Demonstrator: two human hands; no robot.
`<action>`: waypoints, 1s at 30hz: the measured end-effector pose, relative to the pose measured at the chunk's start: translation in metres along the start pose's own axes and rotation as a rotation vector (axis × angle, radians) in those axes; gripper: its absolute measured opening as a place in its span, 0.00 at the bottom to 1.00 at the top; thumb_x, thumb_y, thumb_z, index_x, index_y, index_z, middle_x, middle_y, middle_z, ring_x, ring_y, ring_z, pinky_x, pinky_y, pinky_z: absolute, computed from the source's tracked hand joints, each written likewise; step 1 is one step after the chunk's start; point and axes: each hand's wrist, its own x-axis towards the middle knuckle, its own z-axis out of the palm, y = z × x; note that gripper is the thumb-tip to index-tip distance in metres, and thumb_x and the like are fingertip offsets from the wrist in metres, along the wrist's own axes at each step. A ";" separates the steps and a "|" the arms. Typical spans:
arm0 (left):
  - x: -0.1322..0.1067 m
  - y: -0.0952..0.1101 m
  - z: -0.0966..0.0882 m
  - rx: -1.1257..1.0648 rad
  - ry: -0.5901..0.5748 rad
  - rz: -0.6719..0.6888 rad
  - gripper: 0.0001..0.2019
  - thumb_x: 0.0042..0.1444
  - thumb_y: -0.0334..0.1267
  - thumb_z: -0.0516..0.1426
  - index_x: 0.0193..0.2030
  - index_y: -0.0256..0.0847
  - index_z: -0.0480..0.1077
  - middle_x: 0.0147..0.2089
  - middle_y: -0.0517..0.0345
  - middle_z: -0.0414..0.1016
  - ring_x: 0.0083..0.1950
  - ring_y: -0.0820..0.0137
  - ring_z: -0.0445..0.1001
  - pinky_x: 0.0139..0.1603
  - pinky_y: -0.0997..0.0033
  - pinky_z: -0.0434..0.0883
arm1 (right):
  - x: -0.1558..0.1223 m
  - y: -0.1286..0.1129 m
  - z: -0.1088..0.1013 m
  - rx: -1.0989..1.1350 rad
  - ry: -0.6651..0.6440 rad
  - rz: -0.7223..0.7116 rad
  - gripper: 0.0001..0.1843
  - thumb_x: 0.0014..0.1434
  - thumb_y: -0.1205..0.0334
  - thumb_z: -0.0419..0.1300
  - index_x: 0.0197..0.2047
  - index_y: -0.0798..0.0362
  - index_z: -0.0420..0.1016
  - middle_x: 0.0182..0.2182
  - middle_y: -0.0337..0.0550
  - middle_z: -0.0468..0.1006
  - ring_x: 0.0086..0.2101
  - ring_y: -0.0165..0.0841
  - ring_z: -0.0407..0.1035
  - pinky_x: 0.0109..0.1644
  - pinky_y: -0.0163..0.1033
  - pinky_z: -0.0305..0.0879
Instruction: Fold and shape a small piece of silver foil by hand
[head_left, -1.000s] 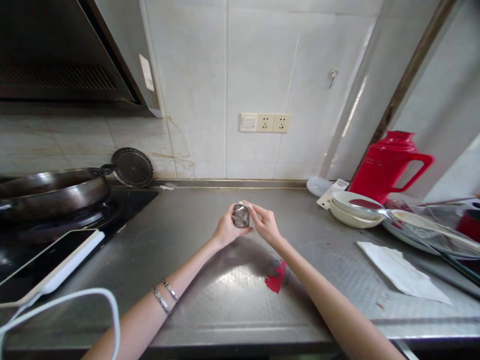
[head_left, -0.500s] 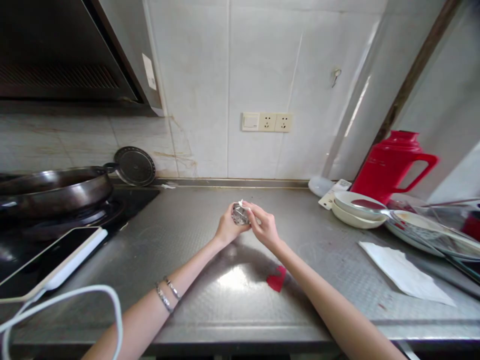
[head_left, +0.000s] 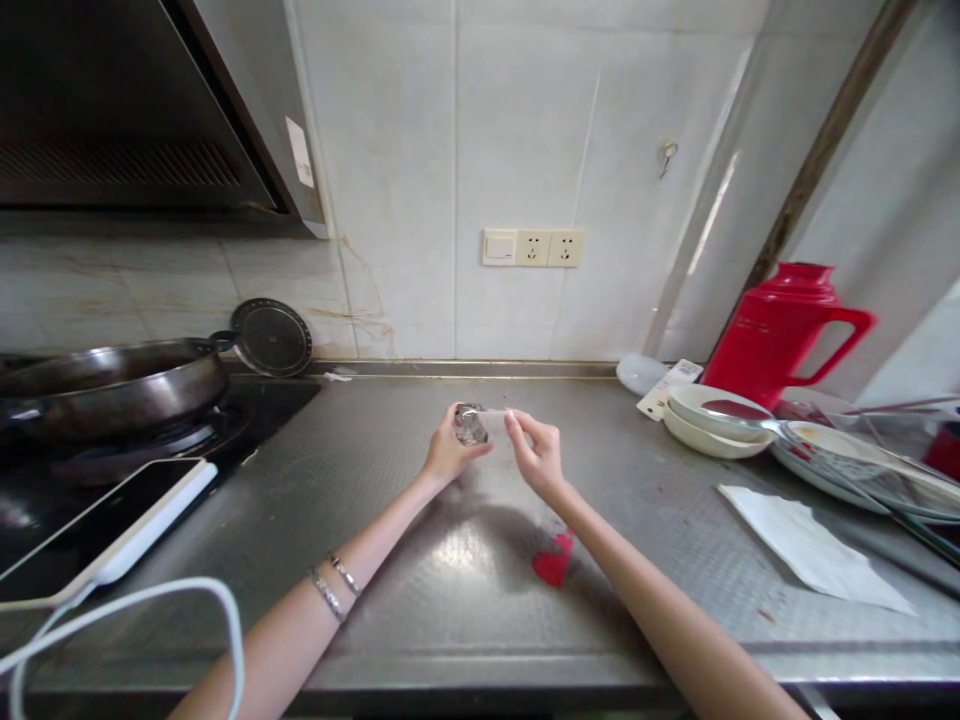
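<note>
Above the steel counter (head_left: 420, 600) my left hand (head_left: 448, 452) is closed round a small shiny foil-wrapped object (head_left: 470, 425). My right hand (head_left: 538, 452) pinches a thin clear strip of wrapper (head_left: 496, 414) that stretches from the object toward it. The two hands are a little apart. A scrap of red wrapper (head_left: 553, 562) lies on the counter below my right forearm.
A dark wok (head_left: 112, 385) sits on the stove at left, a tablet (head_left: 105, 520) with a white cable (head_left: 135, 615) in front of it. At right are stacked bowls (head_left: 709, 415), plates, a red jug (head_left: 780, 325) and a white paper napkin (head_left: 810, 545).
My hands have drawn apart: the right hand has pulled a strip of clear wrapper away from the foil object, which the left hand still holds.
</note>
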 end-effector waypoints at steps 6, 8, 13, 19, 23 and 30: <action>-0.005 0.003 0.005 0.097 -0.055 0.051 0.39 0.33 0.38 0.69 0.54 0.40 0.61 0.47 0.54 0.72 0.44 0.65 0.72 0.45 0.67 0.69 | 0.020 0.012 -0.019 -0.190 0.155 0.042 0.24 0.65 0.48 0.45 0.37 0.54 0.77 0.28 0.42 0.78 0.30 0.33 0.72 0.36 0.34 0.65; -0.009 0.007 0.007 0.107 -0.090 0.040 0.40 0.33 0.39 0.69 0.55 0.40 0.60 0.47 0.53 0.71 0.42 0.66 0.72 0.43 0.68 0.69 | 0.023 0.018 -0.022 -0.210 0.052 -0.022 0.22 0.65 0.50 0.45 0.41 0.53 0.76 0.36 0.46 0.80 0.37 0.36 0.74 0.42 0.37 0.67; -0.015 0.018 0.011 0.114 -0.141 0.057 0.40 0.33 0.37 0.69 0.57 0.40 0.60 0.46 0.54 0.72 0.37 0.69 0.71 0.39 0.69 0.68 | 0.018 0.023 -0.013 -0.160 -0.222 -0.140 0.17 0.65 0.54 0.47 0.48 0.48 0.74 0.44 0.47 0.78 0.46 0.40 0.72 0.54 0.45 0.65; -0.017 0.016 0.013 0.166 -0.137 0.115 0.39 0.33 0.37 0.69 0.56 0.42 0.61 0.44 0.55 0.73 0.40 0.67 0.72 0.40 0.70 0.69 | 0.010 0.018 -0.004 -0.192 -0.287 -0.205 0.17 0.66 0.57 0.45 0.50 0.48 0.72 0.45 0.46 0.78 0.45 0.37 0.73 0.58 0.47 0.63; -0.017 0.010 0.013 0.207 -0.141 0.111 0.34 0.34 0.38 0.68 0.52 0.40 0.63 0.41 0.56 0.74 0.39 0.66 0.73 0.38 0.69 0.70 | 0.006 0.017 -0.002 -0.206 -0.290 -0.287 0.17 0.66 0.60 0.46 0.52 0.49 0.71 0.48 0.46 0.77 0.49 0.38 0.71 0.60 0.50 0.62; -0.013 0.006 0.013 0.127 -0.162 0.213 0.31 0.38 0.36 0.66 0.52 0.42 0.64 0.51 0.50 0.72 0.52 0.60 0.71 0.52 0.61 0.68 | 0.001 0.012 0.000 -0.236 -0.308 -0.430 0.15 0.63 0.65 0.49 0.49 0.54 0.73 0.48 0.53 0.77 0.51 0.40 0.70 0.61 0.53 0.61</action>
